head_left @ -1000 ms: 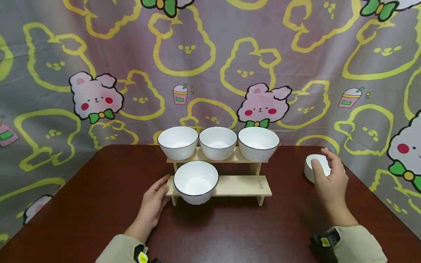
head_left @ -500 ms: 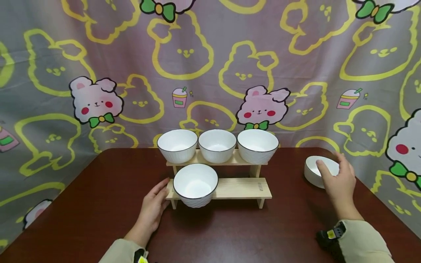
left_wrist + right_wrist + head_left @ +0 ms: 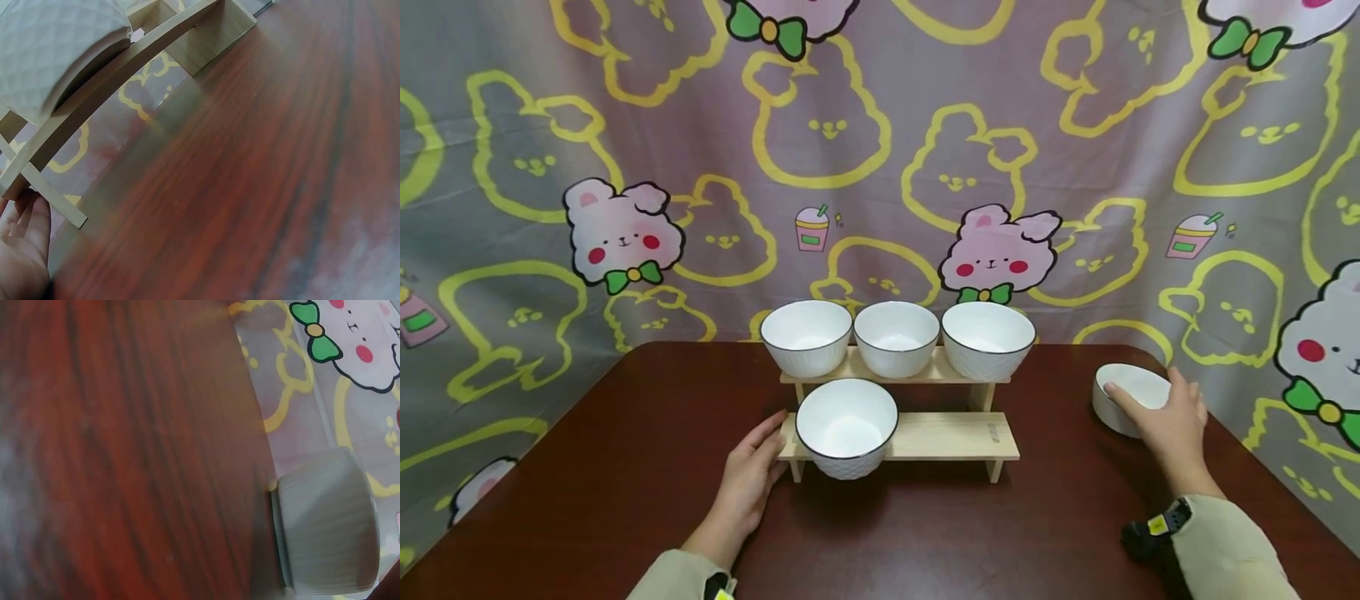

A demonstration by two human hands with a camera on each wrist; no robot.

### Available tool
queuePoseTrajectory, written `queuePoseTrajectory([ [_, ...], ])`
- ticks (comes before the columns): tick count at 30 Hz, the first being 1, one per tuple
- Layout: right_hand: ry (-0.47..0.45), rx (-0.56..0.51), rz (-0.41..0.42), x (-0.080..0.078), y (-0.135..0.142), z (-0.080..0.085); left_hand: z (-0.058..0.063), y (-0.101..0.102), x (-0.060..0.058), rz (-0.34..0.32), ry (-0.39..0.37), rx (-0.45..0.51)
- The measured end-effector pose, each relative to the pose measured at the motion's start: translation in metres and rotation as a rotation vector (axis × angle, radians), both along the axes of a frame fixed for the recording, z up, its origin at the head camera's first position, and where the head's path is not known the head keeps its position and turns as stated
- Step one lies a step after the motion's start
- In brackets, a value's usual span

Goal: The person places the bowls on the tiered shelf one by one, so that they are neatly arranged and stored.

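Observation:
At the far right of the head view a white bowl stands on the table. My right hand holds it at the rim, the thumb on the near left side and the fingers round the right side. The bowl's ribbed outer wall fills the lower right of the right wrist view, where only a bit of finger shows. My left hand grips the left end of a two-tier wooden rack, fingers under the board. On the lower tier's left sits a white dark-rimmed bowl.
Three more dark-rimmed white bowls stand in a row on the upper tier: left, middle and right. A dark red-brown table lies beneath everything. Behind it hangs a patterned cloth.
My right hand has moved from over the bowl to its right side and lowered onto its rim. The left hand stays at the rack's end. The head view has tilted slightly up.

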State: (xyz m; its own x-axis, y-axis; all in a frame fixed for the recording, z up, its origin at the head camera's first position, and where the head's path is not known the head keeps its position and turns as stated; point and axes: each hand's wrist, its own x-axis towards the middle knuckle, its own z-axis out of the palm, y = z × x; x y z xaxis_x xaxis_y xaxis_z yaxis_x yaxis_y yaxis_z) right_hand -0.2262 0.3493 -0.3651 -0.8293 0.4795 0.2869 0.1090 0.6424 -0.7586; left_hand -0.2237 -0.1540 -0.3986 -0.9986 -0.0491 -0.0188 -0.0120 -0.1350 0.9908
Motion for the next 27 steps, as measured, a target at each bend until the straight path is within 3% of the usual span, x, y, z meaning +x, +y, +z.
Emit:
queuePoseTrajectory([
  [15,-0.063,0.022,-0.051,-0.014,-0.002,-0.007,-0.001,0.0,0.001,0.007,0.007,0.016],
  [23,-0.193,0.059,-0.112,-0.017,-0.005,-0.003,-0.001,0.0,0.0,0.004,0.009,0.011],
  [27,-0.207,0.054,-0.117,-0.019,-0.005,-0.003,-0.001,-0.001,0.0,0.003,0.005,0.014],
])
